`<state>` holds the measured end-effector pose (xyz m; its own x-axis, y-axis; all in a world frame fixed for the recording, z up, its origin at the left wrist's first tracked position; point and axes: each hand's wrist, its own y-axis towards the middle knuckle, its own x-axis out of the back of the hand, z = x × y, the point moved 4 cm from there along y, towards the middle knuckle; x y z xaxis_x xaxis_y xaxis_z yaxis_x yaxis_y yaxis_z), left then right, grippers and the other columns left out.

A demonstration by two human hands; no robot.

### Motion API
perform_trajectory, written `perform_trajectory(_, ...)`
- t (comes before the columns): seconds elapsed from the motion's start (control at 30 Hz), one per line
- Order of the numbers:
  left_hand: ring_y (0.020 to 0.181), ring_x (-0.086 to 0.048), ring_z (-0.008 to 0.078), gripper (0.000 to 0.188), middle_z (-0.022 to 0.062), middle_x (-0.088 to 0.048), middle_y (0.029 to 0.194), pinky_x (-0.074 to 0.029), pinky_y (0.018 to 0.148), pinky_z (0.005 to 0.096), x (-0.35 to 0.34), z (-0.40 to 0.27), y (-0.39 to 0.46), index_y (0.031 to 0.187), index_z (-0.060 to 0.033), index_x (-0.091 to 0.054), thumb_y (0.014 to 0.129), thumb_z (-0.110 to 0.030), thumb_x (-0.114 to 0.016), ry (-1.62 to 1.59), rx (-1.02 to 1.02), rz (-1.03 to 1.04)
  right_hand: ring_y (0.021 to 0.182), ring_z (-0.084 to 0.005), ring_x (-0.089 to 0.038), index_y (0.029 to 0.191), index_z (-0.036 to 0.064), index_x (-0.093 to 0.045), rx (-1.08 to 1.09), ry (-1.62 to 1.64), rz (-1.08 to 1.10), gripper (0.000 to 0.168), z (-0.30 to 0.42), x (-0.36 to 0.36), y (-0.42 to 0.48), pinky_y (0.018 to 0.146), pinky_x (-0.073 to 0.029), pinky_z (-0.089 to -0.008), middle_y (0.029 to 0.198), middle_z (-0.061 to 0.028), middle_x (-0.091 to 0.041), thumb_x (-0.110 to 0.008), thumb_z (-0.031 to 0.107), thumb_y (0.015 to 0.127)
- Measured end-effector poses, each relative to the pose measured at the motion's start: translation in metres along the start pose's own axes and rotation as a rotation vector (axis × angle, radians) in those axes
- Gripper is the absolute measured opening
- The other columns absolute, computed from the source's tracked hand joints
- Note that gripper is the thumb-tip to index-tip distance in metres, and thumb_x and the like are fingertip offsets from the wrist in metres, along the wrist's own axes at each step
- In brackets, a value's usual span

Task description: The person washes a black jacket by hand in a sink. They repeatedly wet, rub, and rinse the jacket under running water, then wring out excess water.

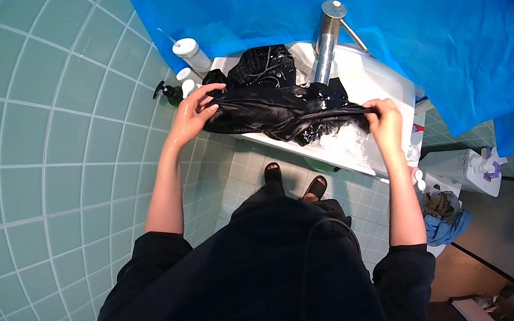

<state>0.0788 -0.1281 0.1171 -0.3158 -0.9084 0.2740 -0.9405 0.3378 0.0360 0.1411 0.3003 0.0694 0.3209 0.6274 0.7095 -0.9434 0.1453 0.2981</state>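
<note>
A wet black garment is stretched sideways between my hands over a white washbasin. My left hand grips its left end, fingers and thumb curled on the cloth. The other end is pinched in my right hand, over the basin's right side. More dark, wet cloth lies bunched in the basin's back left part. Water with light foam shows below the garment. The metal faucet stands at the back, its spout reaching down to the cloth; whether water runs is hidden.
White bottles and a dark pump bottle stand left of the basin, near the green tiled wall. Blue plastic sheeting hangs behind. At right are a small open bottle, a toilet cistern and a blue cloth.
</note>
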Motion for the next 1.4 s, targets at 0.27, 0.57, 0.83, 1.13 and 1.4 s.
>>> perform_trajectory(0.27,0.092,-0.059,0.0097,0.029,0.0014,-0.068,0.1,-0.044,0.086,0.0232,0.007,0.023,0.011,0.111,-0.0023,-0.068,0.087,0.007,-0.055,0.063,0.157,0.087,0.091,-0.0289,-0.058,0.083,0.005,-0.071,0.442,-0.069,0.065,0.032,0.005,0.022,-0.022,0.078,-0.047,-0.0376,0.091,-0.0062,-0.06,-0.065,-0.014,0.059)
perform_trajectory(0.57,0.088,-0.062,0.0132,0.024,0.005,-0.068,0.098,-0.047,0.082,0.0267,0.001,0.02,0.004,0.105,-0.0019,-0.068,0.082,-0.008,-0.069,0.226,0.101,0.092,0.092,-0.0313,-0.066,0.087,0.006,-0.075,0.04,0.078,0.272,0.017,-0.026,0.006,-0.025,0.085,-0.052,-0.0382,0.092,-0.0134,-0.069,-0.066,0.015,0.075)
perform_trajectory(0.83,0.093,-0.064,0.0249,0.019,0.0121,-0.064,0.093,-0.047,0.084,0.0311,-0.031,-0.011,0.002,0.087,0.0026,-0.065,0.077,-0.009,-0.077,0.344,-0.149,-0.065,0.096,-0.0398,-0.067,0.094,-0.004,-0.072,-0.556,-0.146,0.473,0.075,-0.096,-0.058,0.002,0.089,-0.049,-0.0423,0.092,-0.0262,-0.07,-0.051,0.067,0.085)
perform_trajectory(1.13,0.095,-0.065,0.0237,0.017,0.0156,-0.069,0.098,-0.048,0.086,0.0324,-0.022,-0.011,-0.007,0.087,0.0053,-0.069,0.082,-0.009,-0.075,0.254,-0.175,-0.094,0.054,-0.0218,-0.049,0.064,0.002,-0.053,-0.347,0.031,0.057,0.048,-0.088,-0.037,0.008,0.057,-0.043,-0.0378,0.058,-0.0119,-0.053,-0.081,0.04,0.075)
perform_trajectory(1.4,0.086,-0.063,0.0155,0.013,0.0106,-0.07,0.093,-0.049,0.082,0.0279,-0.02,0.008,-0.001,0.093,0.0076,-0.069,0.086,-0.003,-0.07,0.04,-0.12,-0.251,0.059,-0.0026,-0.04,0.104,0.002,-0.072,-0.27,0.637,-0.298,0.023,-0.087,-0.005,0.012,0.052,-0.032,-0.0209,0.063,0.0089,-0.046,-0.076,0.014,0.085)
